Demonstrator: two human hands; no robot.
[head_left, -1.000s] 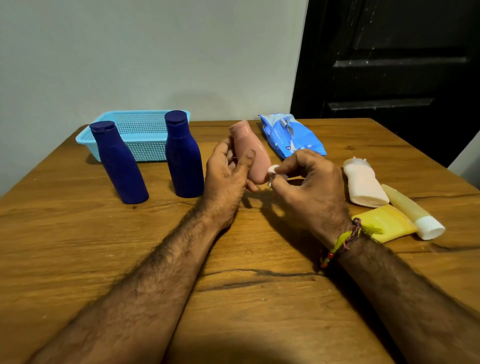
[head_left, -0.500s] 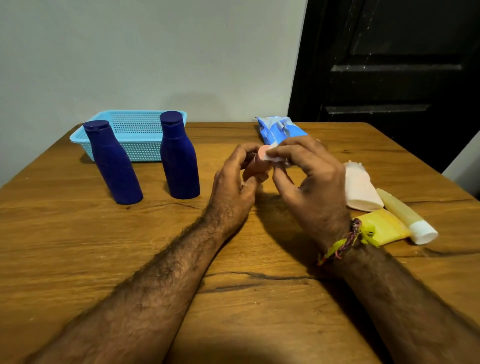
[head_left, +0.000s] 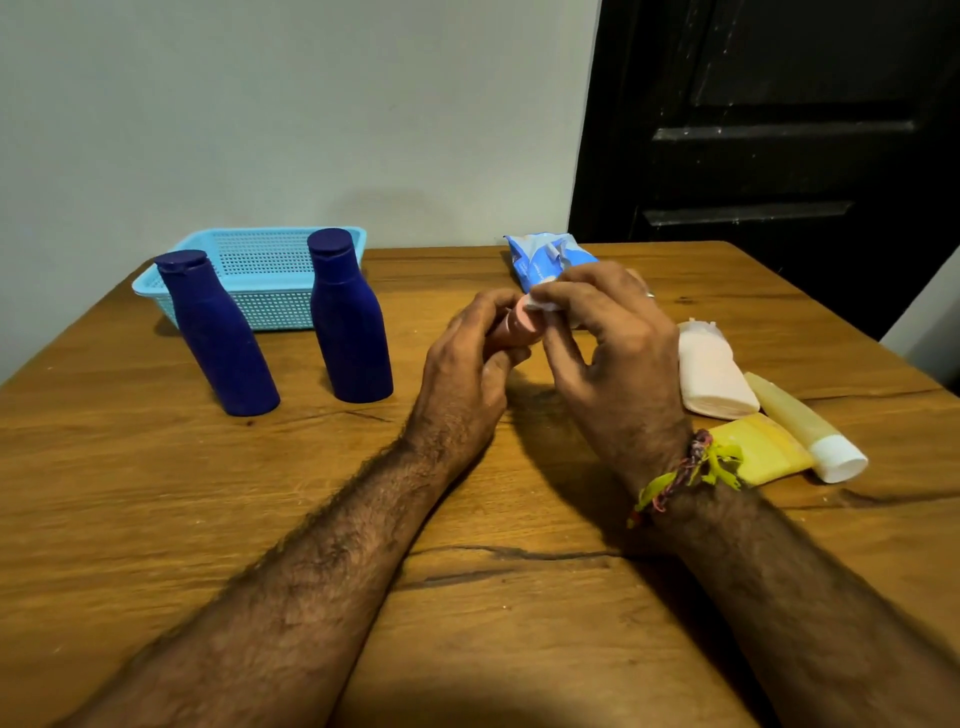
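Pink bottle (head_left: 517, 325): light, rigid, slick plastic; left hand (head_left: 467, 364) wraps its body. Right hand (head_left: 608, 338) pinches white wipe (head_left: 543, 303) on cap. Grip mid-body.

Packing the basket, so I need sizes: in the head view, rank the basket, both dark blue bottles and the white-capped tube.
1. basket, partly hidden
2. left dark blue bottle and right dark blue bottle: look alike, no ranking
3. white-capped tube

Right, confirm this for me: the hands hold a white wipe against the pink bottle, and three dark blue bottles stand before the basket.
Not three: the head view shows two dark blue bottles standing before the basket. The rest is right.
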